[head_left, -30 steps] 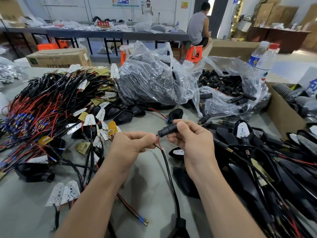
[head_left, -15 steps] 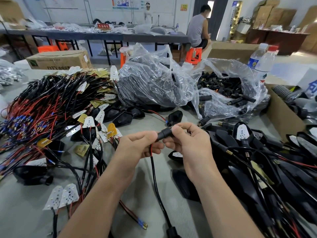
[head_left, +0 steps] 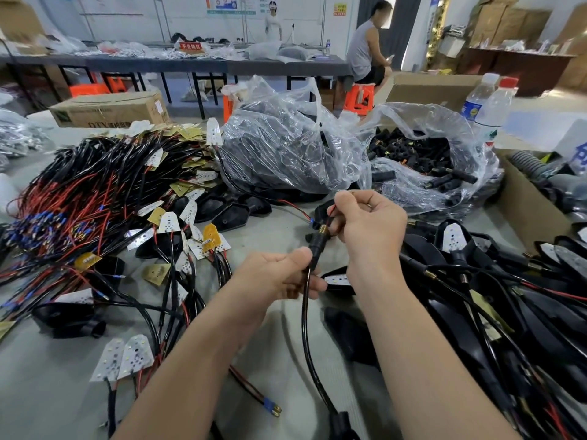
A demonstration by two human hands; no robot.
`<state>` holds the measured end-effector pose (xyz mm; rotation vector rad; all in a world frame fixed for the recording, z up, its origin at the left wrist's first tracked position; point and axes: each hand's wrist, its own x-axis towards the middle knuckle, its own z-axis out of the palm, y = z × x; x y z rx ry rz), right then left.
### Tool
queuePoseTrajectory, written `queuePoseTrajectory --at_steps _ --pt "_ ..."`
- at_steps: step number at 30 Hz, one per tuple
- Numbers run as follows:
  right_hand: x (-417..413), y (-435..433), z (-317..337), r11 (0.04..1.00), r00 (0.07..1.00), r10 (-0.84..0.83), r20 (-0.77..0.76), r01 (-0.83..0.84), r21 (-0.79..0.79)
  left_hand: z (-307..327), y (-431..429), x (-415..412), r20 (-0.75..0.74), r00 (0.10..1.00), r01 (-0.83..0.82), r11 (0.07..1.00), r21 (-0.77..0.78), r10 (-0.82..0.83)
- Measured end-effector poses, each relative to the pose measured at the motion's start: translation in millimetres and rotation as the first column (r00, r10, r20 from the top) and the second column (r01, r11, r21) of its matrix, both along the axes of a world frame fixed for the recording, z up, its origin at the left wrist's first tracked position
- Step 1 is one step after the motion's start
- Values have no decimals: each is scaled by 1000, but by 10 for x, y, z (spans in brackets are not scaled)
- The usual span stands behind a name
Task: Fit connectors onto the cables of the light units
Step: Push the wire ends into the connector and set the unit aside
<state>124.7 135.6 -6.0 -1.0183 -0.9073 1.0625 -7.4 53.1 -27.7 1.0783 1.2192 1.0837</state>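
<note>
A: Head view over a cluttered table (head_left: pixel 47 392). Your L hand (head_left: pixel 279 274) is closed in a pinch on the black cable (head_left: pixel 304 328), thumb on top, right at the tail of the connector (head_left: pixel 317 247). The connector is mid-frame, in the air btwn your two hands.

B: Your R hand (head_left: pixel 370 227) is curled too. Its fingertips pinch the thin red wire (head_left: pixel 330 213), just above the brass terminal (head_left: pixel 321 230) that sticks out of the connector's top end.

A: Handling, as a guess: the connector is a small, light, stiff plastic sleeve. It looks smooth, so it may slip. Grip it round the barrel or pinch at its tail. The cable is limp & no use for pushing unless held close to the sleeve.

B: The red wire looks like the weak pt. I'd pull on the terminal's metal, not the strand.

A: Axis: the connector's long axis runs near upright in frame, leaning up & to the right. Its mouth points up & away from you, toward your R hand. Its tail points down toward you, w/ the cable hanging to the bottom edge of the frame.

B: Spare connectors lie in the clear bag (head_left: pixel 457 134) behind your R hand.
</note>
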Motion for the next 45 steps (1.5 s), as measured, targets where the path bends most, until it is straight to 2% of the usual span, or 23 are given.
queuePoseTrajectory --at_steps 2,3,4,6,7,11,14,16,18,19,21,23,24,27,30,33,36,39,43,45 --pt "-65 43 -17 1000 1000 -6 17 6 -10 20 -7 -30 35 999 7 1000 2 -7" --pt "-93 67 -27 1000 999 -18 35 18 -16 22 -7 -49 -28 999 -26 999 35 27" --pt "-114 98 -37 999 997 -44 67 45 -19 0 -7 -63 -162 983 -74 993 92 88" --pt "-115 190 -15 992 981 -125 147 129 -15 -27 -41 -40 -490 839 -140 963 229 238" --pt "-102 253 15 985 971 -166 172 171 -15 -34 -68 -2 -553 791 -143 958 249 262" --pt "0 519 200 971 970 -227 90 232 -54 -27 -79 100 -387 921 -13 996 89 47" --pt "106 609 317 969 971 -236 -30 233 -78 22 -58 4 -217 972 98 995 8 -94" --pt "159 594 363 979 972 -196 -131 186 -87 28 -46 -50 -91 990 107 994 -29 -110" --pt "134 475 367 993 978 -41 -203 17 -118 10 -21 -60 31 999 40 998 -56 -39" --pt "105 376 327 985 980 69 -186 -97 -144 3 -8 -50 80 997 4 998 -60 0" --pt "15 141 160 943 959 282 -37 -284 -173 3 14 -29 145 988 -45 998 -42 51" --pt "-58 -118 -25 903 910 406 89 -384 -194 10 21 -21 180 981 -69 997 -19 72" --pt "-75 -233 -88 886 892 442 96 -417 -201 15 19 -15 179 981 -73 997 -8 73" --pt "-31 -434 -150 849 864 503 -9 -496 -182 9 2 -7 137 989 -64 998 19 60" --pt "54 -466 -130 840 833 542 107 -532 -109 -6 2 6 95 992 -80 996 31 77" --pt "95 -407 -140 918 898 396 194 -389 -72 -44 6 7 58 996 -70 997 14 69" --pt "149 -351 -108 959 957 282 62 -281 -27 -76 6 -33 -23 998 60 998 -8 -61" --pt "241 -322 -117 964 958 263 -111 -267 -18 -79 23 -101 -60 991 121 992 -31 -123" --pt "312 -304 -105 972 952 234 -196 -236 13 -78 6 -193 -66 951 298 953 -63 -302" --pt "335 -294 -92 975 952 219 -215 -218 28 -101 -1 -177 -125 944 293 951 -94 -304"
